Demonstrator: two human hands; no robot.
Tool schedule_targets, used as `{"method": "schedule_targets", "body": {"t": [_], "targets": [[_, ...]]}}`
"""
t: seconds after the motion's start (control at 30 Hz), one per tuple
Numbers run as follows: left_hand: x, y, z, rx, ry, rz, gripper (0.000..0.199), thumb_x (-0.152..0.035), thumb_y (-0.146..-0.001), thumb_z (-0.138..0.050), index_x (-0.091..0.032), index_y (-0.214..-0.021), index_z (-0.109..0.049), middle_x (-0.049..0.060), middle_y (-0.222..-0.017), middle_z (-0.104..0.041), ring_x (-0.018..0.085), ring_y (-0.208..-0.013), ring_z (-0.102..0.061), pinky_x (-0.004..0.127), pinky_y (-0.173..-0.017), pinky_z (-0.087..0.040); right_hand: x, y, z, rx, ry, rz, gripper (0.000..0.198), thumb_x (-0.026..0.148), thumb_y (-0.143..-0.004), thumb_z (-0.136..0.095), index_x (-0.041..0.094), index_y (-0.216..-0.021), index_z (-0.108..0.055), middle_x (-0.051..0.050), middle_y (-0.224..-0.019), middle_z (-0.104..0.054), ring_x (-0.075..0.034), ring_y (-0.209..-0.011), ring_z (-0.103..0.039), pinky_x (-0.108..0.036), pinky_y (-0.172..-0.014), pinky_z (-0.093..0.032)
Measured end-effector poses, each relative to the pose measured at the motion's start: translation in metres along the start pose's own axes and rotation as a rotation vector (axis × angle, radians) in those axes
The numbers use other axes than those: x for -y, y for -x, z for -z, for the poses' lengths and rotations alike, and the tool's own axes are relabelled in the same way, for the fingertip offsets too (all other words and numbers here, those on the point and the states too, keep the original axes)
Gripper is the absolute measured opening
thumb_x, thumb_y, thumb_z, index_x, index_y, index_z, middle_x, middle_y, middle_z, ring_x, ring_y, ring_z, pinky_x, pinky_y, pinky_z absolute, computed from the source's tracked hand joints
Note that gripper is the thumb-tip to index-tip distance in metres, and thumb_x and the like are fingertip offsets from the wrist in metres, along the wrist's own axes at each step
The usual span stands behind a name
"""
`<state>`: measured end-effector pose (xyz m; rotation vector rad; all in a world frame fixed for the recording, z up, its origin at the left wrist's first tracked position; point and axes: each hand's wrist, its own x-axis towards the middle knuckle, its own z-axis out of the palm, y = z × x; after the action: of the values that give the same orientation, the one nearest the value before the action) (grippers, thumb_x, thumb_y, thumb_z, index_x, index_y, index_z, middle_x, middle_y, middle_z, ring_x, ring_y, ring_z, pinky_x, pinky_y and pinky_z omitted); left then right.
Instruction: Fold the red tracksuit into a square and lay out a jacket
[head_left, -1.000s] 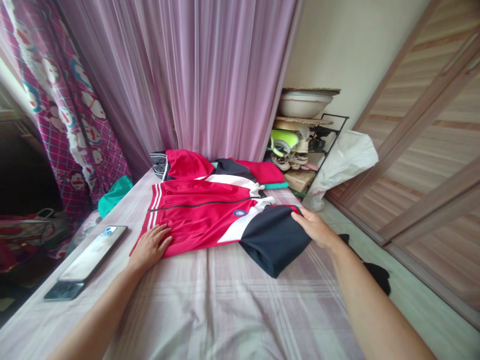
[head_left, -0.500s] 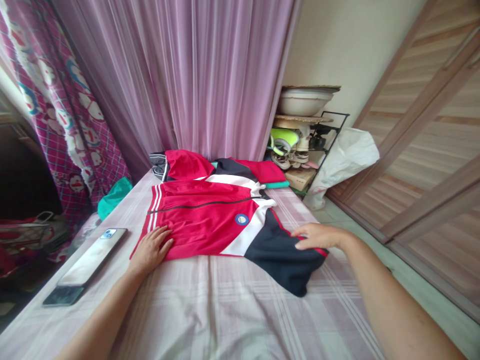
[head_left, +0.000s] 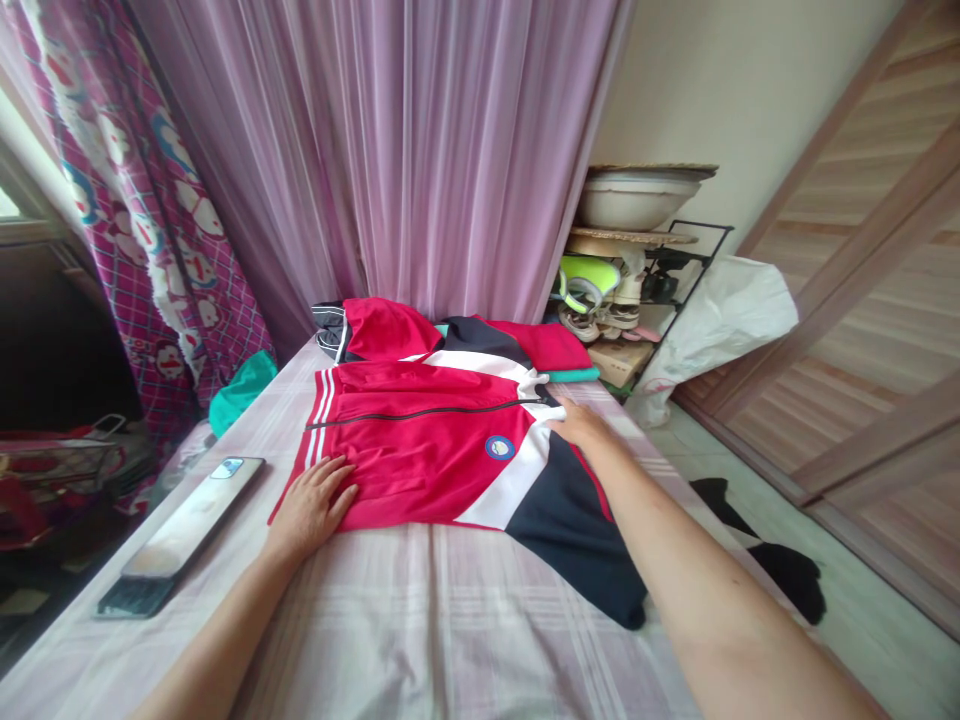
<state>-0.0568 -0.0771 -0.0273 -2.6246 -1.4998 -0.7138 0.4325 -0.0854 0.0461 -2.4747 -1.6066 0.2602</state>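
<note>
A red, white and navy zip jacket [head_left: 420, 450] lies spread on the bed, its collar to the right and its striped hem to the left. My left hand [head_left: 313, 503] rests flat on the red cloth near the hem, fingers stretched out. At the collar is my right hand [head_left: 585, 422], with the white collar edge between its thumb and forefinger; its other fingers are mostly hidden. The near navy sleeve [head_left: 581, 530] angles toward me, partly covered by my right forearm. A round blue badge [head_left: 499, 447] shows on the chest.
Folded clothes [head_left: 390, 325] lie behind the jacket by the purple curtain [head_left: 450, 150]. A phone [head_left: 187, 530] lies on the left of the checked bed sheet [head_left: 375, 620]. To the right stand a rack [head_left: 697, 270] with shoes and a basin, and a white bag [head_left: 739, 310].
My right hand has moved from the near sleeve up and left to the collar. The sleeve's end now lies closer to me. My left hand stays on the hem.
</note>
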Motion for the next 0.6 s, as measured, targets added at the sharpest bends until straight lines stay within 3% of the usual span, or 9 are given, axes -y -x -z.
{"method": "schedule_targets", "body": {"t": [0.1, 0.2, 0.33, 0.47, 0.6], "targets": [[-0.001, 0.001, 0.0, -0.002, -0.003, 0.01, 0.063, -0.064, -0.092, -0.033, -0.02, -0.115, -0.071, 0.012, -0.127, -0.067, 0.03, -0.124, -0.057, 0.049, -0.106, -0.046, -0.001, -0.017, -0.012, -0.031, -0.085, -0.109, 0.034, 0.043, -0.089, -0.051, 0.022, -0.107, -0.07, -0.014, -0.115, -0.069, -0.029, -0.109, -0.064, -0.038, -0.088, -0.048], [0.0, 0.002, -0.001, 0.002, -0.001, 0.016, 0.061, -0.064, -0.092, -0.034, -0.021, -0.116, -0.07, 0.011, -0.127, -0.067, 0.03, -0.124, -0.057, 0.05, -0.106, -0.046, -0.013, -0.026, -0.013, -0.043, -0.146, -0.086, 0.034, 0.042, -0.092, -0.048, 0.022, -0.112, -0.067, -0.012, -0.114, -0.071, -0.024, -0.106, -0.066, -0.035, -0.087, -0.05], [-0.001, 0.004, -0.002, 0.006, -0.007, 0.021, 0.06, -0.063, -0.092, -0.034, -0.022, -0.118, -0.069, 0.011, -0.128, -0.066, 0.03, -0.125, -0.056, 0.049, -0.107, -0.045, -0.04, -0.026, -0.019, 0.038, -0.43, 0.057, 0.049, 0.036, -0.081, -0.066, 0.016, -0.125, -0.059, -0.013, -0.119, -0.07, -0.022, -0.102, -0.068, -0.031, -0.087, -0.053], [0.0, 0.005, -0.003, 0.005, -0.018, 0.01, 0.06, -0.063, -0.092, -0.035, -0.02, -0.118, -0.069, 0.012, -0.129, -0.066, 0.03, -0.126, -0.055, 0.049, -0.107, -0.044, -0.065, -0.026, -0.029, 0.092, -0.763, 0.117, 0.046, 0.027, -0.07, -0.072, 0.018, -0.114, -0.065, -0.012, -0.118, -0.071, -0.025, -0.11, -0.065, -0.037, -0.095, -0.051], [0.003, 0.006, -0.004, 0.008, -0.019, 0.003, 0.058, -0.062, -0.092, -0.037, -0.022, -0.118, -0.069, 0.01, -0.129, -0.066, 0.029, -0.126, -0.055, 0.048, -0.107, -0.045, -0.063, -0.035, -0.033, -0.015, -0.666, 0.073, 0.032, 0.035, -0.078, -0.065, 0.017, -0.103, -0.071, -0.008, -0.107, -0.074, -0.026, -0.106, -0.066, -0.038, -0.094, -0.05]]}}
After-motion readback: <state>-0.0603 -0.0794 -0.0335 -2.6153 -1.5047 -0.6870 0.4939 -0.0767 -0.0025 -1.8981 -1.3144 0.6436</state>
